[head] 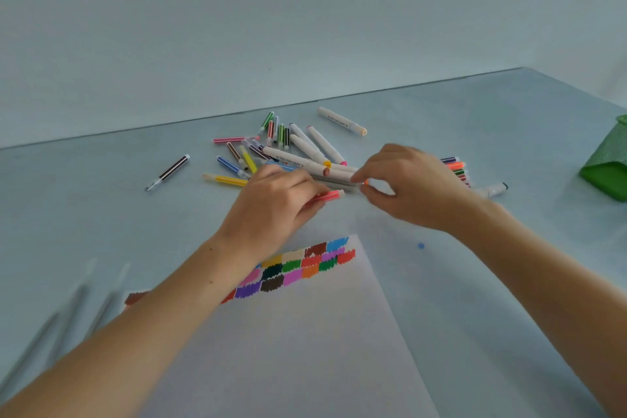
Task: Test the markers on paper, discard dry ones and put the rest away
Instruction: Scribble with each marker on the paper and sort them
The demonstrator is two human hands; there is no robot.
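Note:
My left hand (274, 210) grips a thin red-orange marker (327, 196) just above the white paper (298, 332). My right hand (410, 187) pinches a small orange piece (365, 182), likely the cap, close to the marker's end. Rows of coloured test scribbles (305, 265) run across the top of the paper. Behind my hands lies a loose pile of markers (291, 149), thin striped ones and thick white ones. More thin markers (456, 168) show behind my right hand.
A green pouch (607, 166) lies at the right edge of the table. A black-striped marker (168, 172) lies uncapped at the left, a thick white one (342, 121) at the back. Blurred grey pens (68, 316) lie at the lower left. A blue spot (421, 245) marks the table.

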